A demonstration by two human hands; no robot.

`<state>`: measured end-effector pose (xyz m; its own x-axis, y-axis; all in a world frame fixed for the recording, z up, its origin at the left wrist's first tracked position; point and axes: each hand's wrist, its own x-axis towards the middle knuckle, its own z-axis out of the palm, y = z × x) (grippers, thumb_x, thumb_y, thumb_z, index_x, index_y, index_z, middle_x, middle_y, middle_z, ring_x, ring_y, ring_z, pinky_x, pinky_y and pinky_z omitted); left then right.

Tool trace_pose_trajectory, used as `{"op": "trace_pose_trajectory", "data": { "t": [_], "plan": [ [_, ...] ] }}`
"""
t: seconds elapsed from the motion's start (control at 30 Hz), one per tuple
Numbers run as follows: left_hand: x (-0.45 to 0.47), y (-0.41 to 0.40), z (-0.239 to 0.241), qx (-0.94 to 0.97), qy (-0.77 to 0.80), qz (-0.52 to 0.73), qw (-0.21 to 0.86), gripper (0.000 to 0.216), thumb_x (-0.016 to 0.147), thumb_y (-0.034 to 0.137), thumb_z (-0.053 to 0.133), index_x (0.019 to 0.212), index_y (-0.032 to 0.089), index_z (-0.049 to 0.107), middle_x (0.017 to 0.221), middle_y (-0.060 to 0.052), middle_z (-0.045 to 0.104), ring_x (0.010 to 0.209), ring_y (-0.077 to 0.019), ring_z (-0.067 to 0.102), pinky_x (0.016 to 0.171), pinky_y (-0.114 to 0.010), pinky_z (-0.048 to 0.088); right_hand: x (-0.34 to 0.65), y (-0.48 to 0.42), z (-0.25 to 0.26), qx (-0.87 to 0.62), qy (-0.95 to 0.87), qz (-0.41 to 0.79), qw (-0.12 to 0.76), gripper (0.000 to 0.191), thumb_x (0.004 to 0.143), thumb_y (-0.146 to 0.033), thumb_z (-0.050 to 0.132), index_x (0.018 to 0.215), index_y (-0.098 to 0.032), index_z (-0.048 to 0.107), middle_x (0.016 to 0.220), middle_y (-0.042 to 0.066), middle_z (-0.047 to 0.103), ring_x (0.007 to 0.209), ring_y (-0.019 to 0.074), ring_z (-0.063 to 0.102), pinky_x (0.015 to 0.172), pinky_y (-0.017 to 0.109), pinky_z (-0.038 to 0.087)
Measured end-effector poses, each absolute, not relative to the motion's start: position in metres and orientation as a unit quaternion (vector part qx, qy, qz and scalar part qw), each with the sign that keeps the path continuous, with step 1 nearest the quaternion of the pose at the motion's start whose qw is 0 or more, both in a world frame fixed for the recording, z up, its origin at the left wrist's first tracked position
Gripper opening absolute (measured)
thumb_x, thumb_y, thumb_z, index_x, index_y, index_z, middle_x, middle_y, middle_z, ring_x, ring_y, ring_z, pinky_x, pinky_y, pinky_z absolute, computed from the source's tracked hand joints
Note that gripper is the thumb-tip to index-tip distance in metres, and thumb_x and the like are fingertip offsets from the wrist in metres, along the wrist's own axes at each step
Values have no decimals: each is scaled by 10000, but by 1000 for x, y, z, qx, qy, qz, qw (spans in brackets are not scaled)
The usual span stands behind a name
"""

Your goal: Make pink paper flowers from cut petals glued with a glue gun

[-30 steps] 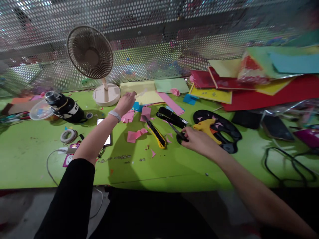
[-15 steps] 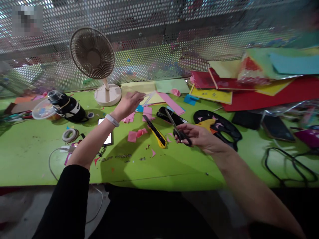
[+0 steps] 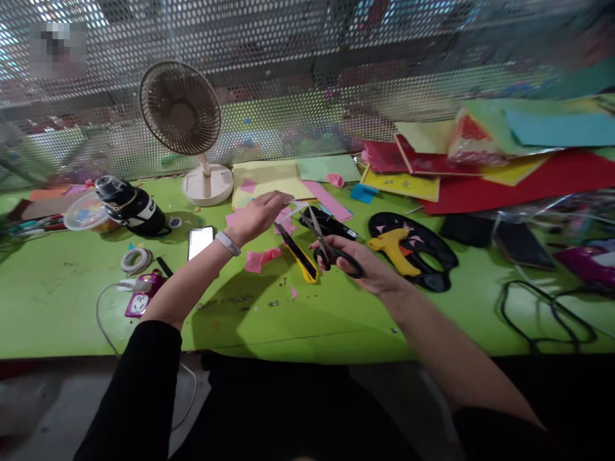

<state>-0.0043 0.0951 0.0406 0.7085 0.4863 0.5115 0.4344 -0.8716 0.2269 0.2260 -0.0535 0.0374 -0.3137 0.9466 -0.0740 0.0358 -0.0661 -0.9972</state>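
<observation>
My left hand (image 3: 260, 214), with a pale band on its wrist, pinches a thin whitish strip (image 3: 296, 209) whose material I cannot make out. In my right hand (image 3: 362, 261) is a pair of black-handled scissors (image 3: 331, 256). Their blades are parted and reach up to the strip's free end; whether they touch it I cannot tell. Below the hands lies a yellow utility knife (image 3: 302, 261), its blade pointing away. A black stapler-like tool (image 3: 331, 224) rests just behind the scissors. Pink paper pieces (image 3: 259, 259) are scattered under and beside my left hand.
A fan (image 3: 206, 184) and a black bottle (image 3: 132, 208) stand at the back left. A phone (image 3: 200, 242) and tape roll (image 3: 136, 260) lie left. On the right are a yellow glue gun (image 3: 396, 250) on a black palette (image 3: 439, 253), stacked coloured sheets (image 3: 523, 176) and a cable (image 3: 538, 314).
My hands have come closer together. The scissors have opened and moved left towards the strip, while my left hand has shifted slightly right and nearer to me. The camera view has shifted slightly.
</observation>
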Motion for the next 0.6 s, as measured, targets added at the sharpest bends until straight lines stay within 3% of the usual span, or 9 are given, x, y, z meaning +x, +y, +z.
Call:
{"op": "trace_pose_trajectory", "data": {
  "t": [0.3, 0.43, 0.53, 0.6],
  "plan": [
    [3, 83, 40, 932, 257, 256, 27, 340, 1045, 297, 345, 1252, 172, 583, 1249, -120, 664, 1170, -185, 625, 1019, -370, 505, 223, -48, 37, -446, -541, 578, 417, 524, 644, -507, 797, 1037, -203, 630, 833, 10, 643, 697, 143, 594, 643, 270, 493],
    [4, 78, 47, 932, 267, 241, 50, 340, 1004, 235, 439, 1324, 190, 544, 1364, -123, 599, 1271, -218, 558, 1068, -410, 472, 220, -44, 34, -461, -540, 554, 434, 514, 652, -502, 789, 1047, -216, 627, 875, 20, 649, 717, 147, 594, 613, 267, 483],
    [4, 72, 50, 874, 358, 307, 116, 365, 978, 173, 413, 1324, 155, 530, 1307, -149, 615, 1176, -216, 609, 1000, -390, 513, 219, -40, 34, -459, -546, 551, 432, 506, 652, -486, 792, 1044, -215, 621, 871, 16, 649, 732, 149, 609, 672, 292, 504],
    [4, 64, 54, 818, 392, 350, 232, 330, 1011, 227, 339, 1215, 120, 574, 1156, -154, 675, 1024, -191, 673, 890, -345, 558, 218, -38, 35, -458, -544, 556, 429, 496, 653, -487, 795, 1029, -216, 616, 860, 12, 647, 726, 146, 612, 693, 301, 511]
  ]
}}
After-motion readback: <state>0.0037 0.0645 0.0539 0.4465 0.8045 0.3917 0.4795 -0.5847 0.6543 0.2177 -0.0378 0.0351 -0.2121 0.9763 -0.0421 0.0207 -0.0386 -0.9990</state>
